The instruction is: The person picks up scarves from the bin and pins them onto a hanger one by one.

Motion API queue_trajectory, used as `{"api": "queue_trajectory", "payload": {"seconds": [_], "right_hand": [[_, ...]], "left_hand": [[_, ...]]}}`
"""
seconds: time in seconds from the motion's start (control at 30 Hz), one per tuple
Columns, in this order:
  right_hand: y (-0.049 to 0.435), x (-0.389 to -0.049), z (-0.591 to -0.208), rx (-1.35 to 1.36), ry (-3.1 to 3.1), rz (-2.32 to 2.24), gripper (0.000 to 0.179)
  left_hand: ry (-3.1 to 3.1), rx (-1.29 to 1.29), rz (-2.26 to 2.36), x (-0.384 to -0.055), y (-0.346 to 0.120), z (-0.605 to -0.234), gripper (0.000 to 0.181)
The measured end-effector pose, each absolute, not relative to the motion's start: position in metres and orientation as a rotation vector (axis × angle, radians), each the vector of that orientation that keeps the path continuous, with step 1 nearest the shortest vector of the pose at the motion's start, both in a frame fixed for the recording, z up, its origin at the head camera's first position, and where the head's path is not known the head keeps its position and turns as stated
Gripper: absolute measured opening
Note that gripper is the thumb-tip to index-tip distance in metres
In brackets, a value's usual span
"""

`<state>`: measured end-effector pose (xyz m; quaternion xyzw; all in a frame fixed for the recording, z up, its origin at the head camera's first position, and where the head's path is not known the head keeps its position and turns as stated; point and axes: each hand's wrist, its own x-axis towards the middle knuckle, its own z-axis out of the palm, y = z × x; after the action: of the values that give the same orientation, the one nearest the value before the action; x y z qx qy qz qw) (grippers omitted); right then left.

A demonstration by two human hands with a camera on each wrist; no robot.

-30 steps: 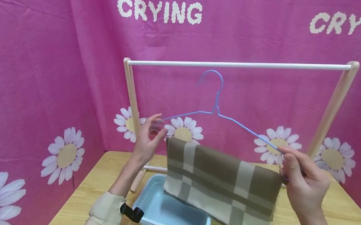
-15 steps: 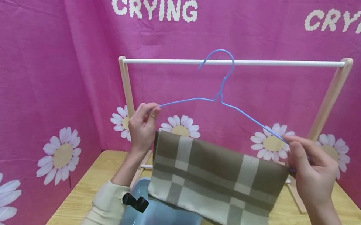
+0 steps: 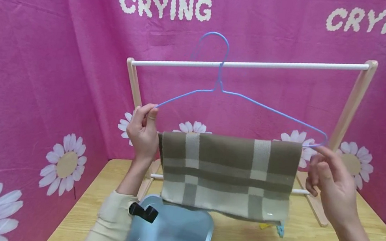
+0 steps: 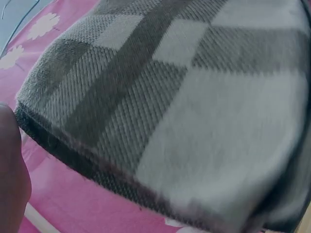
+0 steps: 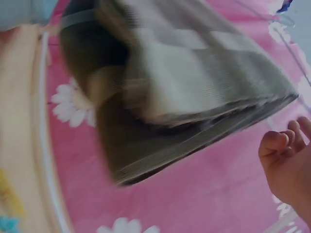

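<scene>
1. Head view: The brown-and-cream plaid cloth (image 3: 227,176) hangs at frame centre, folded over the lower bar of the blue wire hanger (image 3: 219,84); its upper edge is nearly level. Your left hand (image 3: 144,133), left of centre, pinches the hanger's left end. Your right hand (image 3: 335,186), right of centre, has loosely bent fingers, index nearest the hanger's right end; contact cannot be confirmed. The blue tub (image 3: 210,234) sits at lower centre-left.
2. Left wrist view: The cloth fills most of the frame, showing ribbed weave. Your finger clamp cannot be determined here.
3. Right wrist view: The cloth, blurred, shows layered edges at upper centre. Your bent fingers, lower right, are clear of it.
</scene>
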<state>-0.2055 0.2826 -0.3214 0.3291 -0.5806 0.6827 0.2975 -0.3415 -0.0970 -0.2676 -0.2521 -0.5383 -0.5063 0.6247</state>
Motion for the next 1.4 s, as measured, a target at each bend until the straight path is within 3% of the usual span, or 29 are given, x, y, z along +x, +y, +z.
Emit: {"api": "queue_trajectory", "payload": {"seconds": [0.23,0.37,0.57,0.83,1.13,1.4], "right_hand": [[0.301,-0.208,-0.352,0.534,-2.202,1.517,0.033],[0.31,-0.214,-0.376,0.422,-2.458,1.289,0.031],[0.321,-0.234,-0.421,0.646,-2.606,1.079,0.024],[0.33,-0.253,-0.465,0.817,-2.659,0.955,0.034],[0.328,-0.258,-0.483,0.83,-2.773,0.938,0.043],[0.325,-0.262,-0.48,0.848,-2.698,0.853,0.026]], "left_hand": [[-1.25,-0.543,-1.155,-0.338,-0.112,-0.272,0.018],[-1.265,-0.539,-1.126,-0.336,-0.117,-0.282,0.019],[-1.312,-0.533,-1.126,-0.332,-0.122,-0.294,0.014],[-1.32,-0.547,-1.108,-0.332,-0.126,-0.306,0.017],[-1.307,-0.584,-1.16,-0.329,-0.128,-0.311,0.012],[-1.318,-0.589,-1.147,-0.327,-0.127,-0.314,0.015]]}}
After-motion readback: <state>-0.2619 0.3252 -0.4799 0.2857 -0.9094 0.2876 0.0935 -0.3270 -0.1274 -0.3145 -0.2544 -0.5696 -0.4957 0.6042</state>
